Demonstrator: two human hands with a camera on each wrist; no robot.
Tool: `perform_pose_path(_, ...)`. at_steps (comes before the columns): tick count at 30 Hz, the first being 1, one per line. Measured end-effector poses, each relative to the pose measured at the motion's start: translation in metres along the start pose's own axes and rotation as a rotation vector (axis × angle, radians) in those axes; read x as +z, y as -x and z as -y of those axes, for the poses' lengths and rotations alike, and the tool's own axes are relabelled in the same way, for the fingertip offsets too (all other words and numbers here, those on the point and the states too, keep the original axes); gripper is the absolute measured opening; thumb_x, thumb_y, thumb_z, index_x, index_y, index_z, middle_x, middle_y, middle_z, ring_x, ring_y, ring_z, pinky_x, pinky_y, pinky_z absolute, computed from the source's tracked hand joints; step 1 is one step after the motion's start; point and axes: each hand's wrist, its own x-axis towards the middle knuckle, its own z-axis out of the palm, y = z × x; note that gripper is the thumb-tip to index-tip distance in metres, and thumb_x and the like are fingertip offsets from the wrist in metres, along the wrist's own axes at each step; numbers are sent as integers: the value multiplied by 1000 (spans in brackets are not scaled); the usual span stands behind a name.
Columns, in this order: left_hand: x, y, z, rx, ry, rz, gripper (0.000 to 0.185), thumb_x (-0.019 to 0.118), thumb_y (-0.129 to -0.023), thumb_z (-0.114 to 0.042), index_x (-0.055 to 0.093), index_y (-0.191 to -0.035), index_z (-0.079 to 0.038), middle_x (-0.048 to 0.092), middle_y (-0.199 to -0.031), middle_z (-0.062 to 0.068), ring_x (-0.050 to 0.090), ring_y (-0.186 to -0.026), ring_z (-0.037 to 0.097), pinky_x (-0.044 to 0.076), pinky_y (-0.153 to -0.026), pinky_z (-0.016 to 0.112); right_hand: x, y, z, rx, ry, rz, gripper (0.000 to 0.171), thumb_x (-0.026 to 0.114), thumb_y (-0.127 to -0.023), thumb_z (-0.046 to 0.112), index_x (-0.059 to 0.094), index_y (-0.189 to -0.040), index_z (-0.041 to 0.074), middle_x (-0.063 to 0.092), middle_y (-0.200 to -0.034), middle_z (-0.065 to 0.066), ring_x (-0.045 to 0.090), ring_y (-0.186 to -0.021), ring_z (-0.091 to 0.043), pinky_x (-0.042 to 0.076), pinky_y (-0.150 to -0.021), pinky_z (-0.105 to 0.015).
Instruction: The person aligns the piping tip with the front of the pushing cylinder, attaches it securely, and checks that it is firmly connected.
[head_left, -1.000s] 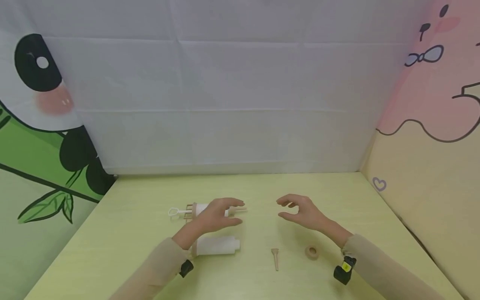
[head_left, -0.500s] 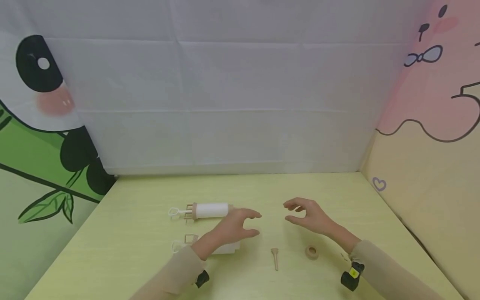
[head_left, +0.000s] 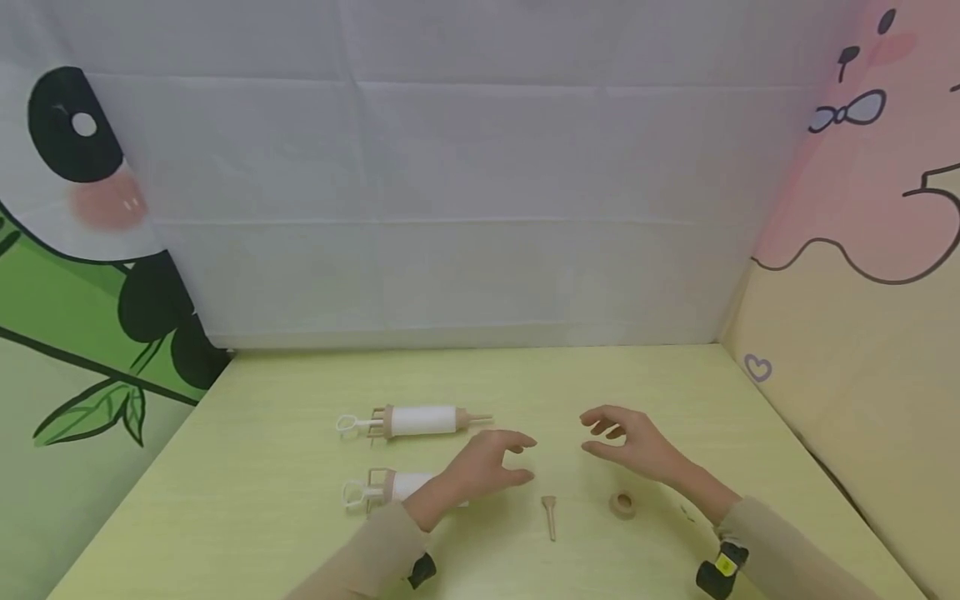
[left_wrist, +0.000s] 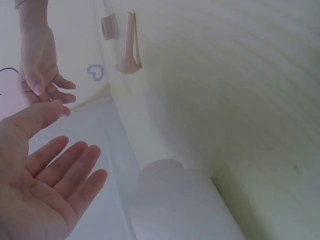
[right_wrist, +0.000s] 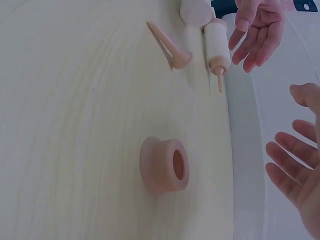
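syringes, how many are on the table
2. The far syringe lies whole, with its nozzle fitted, toward the back. The near syringe lies in front of it, its tip end hidden under the left hand.

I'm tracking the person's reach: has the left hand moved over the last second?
Yes. The left hand has moved nearer and rightward, off the far syringe, which now lies uncovered, toward the nozzle tip.
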Motion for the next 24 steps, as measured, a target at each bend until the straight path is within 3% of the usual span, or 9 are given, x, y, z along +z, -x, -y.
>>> perform_pose_path(5, 5, -2, -2, -6, 22, 9, 39, 70, -78, -17, 61, -114, -3, 63, -111, 8, 62, -95, 19, 49, -81, 27, 1, 7, -3, 27, -22, 6, 33, 65, -84, 24, 58, -112, 9, 61, -105, -11, 60, -90, -24, 51, -75, -37)
perform_pose_path(12, 12, -4, -4, -48, 30, 45, 40, 71, -77, -17, 61, -113, -2, 63, -111, 9, 62, -93, 19, 49, -76, 23, -9, 15, 31, 69, -31, 5, 29, 64, -84, 10, 58, -110, 0, 61, -102, -13, 59, -89, -33, 50, -74, -38)
perform_pose_path(19, 17, -4, -10, -70, 75, 66, 36, 70, -77, -14, 62, -110, -1, 64, -109, 9, 63, -91, 22, 49, -73, 22, 0, 23, 0, 112, -37, 13, 33, 64, -85, 19, 57, -114, 5, 60, -107, -13, 59, -91, -29, 50, -73, -31)
perform_pose_path(24, 21, -4, -15, -103, 97, 83, 32, 70, -77, -10, 63, -107, -1, 64, -106, 9, 63, -90, 22, 48, -72, 19, 2, 29, -11, 121, -69, 39, 36, 65, -85, 21, 56, -114, 2, 60, -108, -15, 58, -92, -29, 50, -72, -31)
